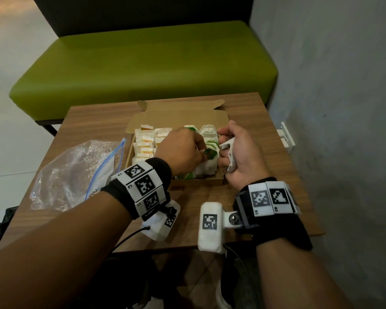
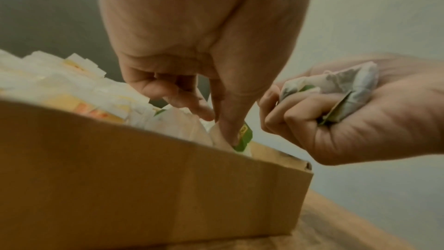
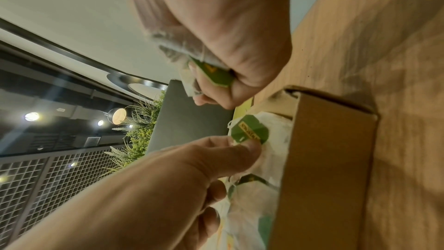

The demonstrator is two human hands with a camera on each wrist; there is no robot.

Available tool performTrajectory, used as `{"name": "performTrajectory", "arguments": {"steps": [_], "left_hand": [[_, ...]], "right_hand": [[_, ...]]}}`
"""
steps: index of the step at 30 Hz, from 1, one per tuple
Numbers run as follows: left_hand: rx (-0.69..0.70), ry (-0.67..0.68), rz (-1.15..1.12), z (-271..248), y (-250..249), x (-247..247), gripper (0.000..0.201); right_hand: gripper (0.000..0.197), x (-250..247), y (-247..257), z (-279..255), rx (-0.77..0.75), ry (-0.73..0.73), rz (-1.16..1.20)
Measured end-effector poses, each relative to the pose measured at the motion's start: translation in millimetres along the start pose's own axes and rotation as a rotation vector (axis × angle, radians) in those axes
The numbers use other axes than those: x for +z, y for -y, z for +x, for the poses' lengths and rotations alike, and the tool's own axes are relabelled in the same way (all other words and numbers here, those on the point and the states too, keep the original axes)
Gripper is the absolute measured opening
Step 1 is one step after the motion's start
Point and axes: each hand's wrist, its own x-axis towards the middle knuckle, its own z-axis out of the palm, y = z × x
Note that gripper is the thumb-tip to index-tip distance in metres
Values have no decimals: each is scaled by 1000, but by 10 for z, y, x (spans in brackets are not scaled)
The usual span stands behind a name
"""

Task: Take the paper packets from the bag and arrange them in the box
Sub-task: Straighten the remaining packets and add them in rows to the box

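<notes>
From the head camera, the left hand (image 1: 183, 150) pinches a green-tagged tea bag (image 1: 210, 153) over the right rows of the cardboard box (image 1: 178, 117), while the zip bag (image 1: 74, 172) lies slack to the left on the table (image 1: 94, 121). At the left wrist, thumb and forefinger press that packet among its neighbours. At the right wrist, the right hand (image 3: 216, 31) is fisted round several spare tea bags (image 3: 182, 50); light, soft and crushable, they are best taken by the paper edge or tag.

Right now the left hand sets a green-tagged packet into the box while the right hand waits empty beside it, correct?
Not quite. The right hand is not empty: the left wrist view shows it gripping a bunch of packets. The rest stands: the left hand pinches a green-tagged packet in the box.
</notes>
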Motion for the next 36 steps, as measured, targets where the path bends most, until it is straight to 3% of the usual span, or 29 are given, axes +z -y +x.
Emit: {"name": "performTrajectory", "arguments": {"steps": [7, 10, 12, 14, 16, 20, 24, 27, 31, 33, 36], "left_hand": [[-24, 44, -47, -13, 26, 20, 16], [-4, -106, -98, -85, -1, -83, 25], [27, -169, -293, -173, -66, -186, 32], [49, -56, -458, -281, -152, -271, 36], [102, 57, -453, -345, -197, -279, 33], [119, 49, -518, -315, -182, -246, 26], [64, 78, -643, -301, -132, -309, 21], [37, 87, -656, -318, -70, -339, 16], [-57, 47, -788, -304, 29, -363, 3], [-76, 12, -872, -291, 52, -389, 2], [-52, -11, -919, -281, 51, -422, 2]], "right_hand": [[40, 61, 28, -26, 8, 1, 63], [40, 67, 13, -17, -2, 0, 96], [36, 59, 16, -17, 5, -14, 132], [32, 62, 15, -17, -4, -50, 132], [29, 80, -6, -2, -26, -76, 141], [15, 119, -34, 23, -35, -56, 255], [48, 95, 12, 12, -45, -48, 364], [17, 39, 38, 49, -92, -60, 416], [13, -18, 98, -6, -86, -49, 587], [13, -6, 110, -46, -56, -66, 522], [23, 13, 69, -63, -70, -16, 219]]}}
